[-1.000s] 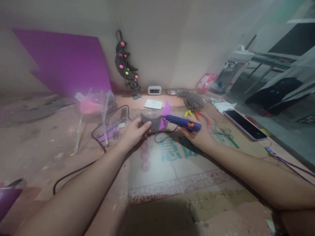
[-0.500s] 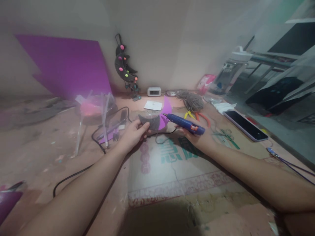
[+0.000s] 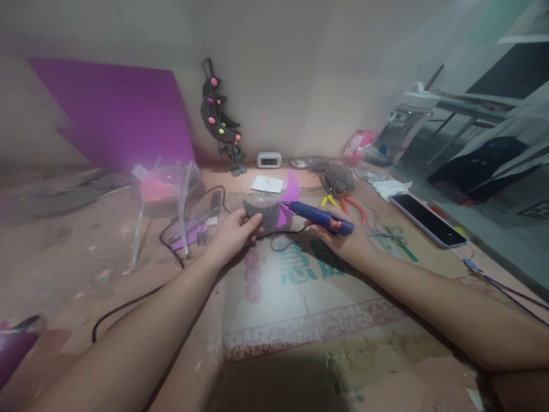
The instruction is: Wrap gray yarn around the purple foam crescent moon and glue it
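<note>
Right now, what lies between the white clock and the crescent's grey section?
In the head view, a white card lies between the clock and grey section.

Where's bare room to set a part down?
Printed cardboard between left forearm and right forearm. Also table left of the clear sticks, small specks aside, bordered nearer by the black cable. Crowded: beyond the right hand, with pliers and yarn ball.
</note>
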`<state>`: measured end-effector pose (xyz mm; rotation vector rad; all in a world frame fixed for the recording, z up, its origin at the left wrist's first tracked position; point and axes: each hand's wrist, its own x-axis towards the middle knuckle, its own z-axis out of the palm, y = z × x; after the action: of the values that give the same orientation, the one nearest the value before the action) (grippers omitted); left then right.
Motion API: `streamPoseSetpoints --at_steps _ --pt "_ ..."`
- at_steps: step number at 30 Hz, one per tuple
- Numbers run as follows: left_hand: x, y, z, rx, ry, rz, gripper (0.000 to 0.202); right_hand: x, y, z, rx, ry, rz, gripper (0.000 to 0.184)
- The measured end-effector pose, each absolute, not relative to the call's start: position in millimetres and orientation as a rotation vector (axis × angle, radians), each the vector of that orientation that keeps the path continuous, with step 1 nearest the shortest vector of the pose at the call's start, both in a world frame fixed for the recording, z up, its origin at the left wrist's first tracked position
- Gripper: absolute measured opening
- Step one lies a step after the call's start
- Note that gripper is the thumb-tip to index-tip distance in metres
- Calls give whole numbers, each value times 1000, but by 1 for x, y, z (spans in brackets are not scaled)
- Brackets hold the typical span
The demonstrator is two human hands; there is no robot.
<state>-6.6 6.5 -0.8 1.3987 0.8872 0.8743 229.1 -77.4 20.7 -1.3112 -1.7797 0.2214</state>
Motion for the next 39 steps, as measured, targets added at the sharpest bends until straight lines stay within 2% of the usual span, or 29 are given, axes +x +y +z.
streamPoseSetpoints --at_steps 5,11,29,39 --pt "-6 6 0 1397 892 872 38 230 -77 22 -1299 -1815 223 13" --pt "-5 5 2 1392 877 873 38 231 -78 20 -1314 -1808 26 27" --pt "-7 6 -2 1448 877 863 34 233 -77 16 -1399 -1794 168 20" --pt "-8 6 -2 1460 866 869 34 233 -76 17 -1405 -1794 115 18"
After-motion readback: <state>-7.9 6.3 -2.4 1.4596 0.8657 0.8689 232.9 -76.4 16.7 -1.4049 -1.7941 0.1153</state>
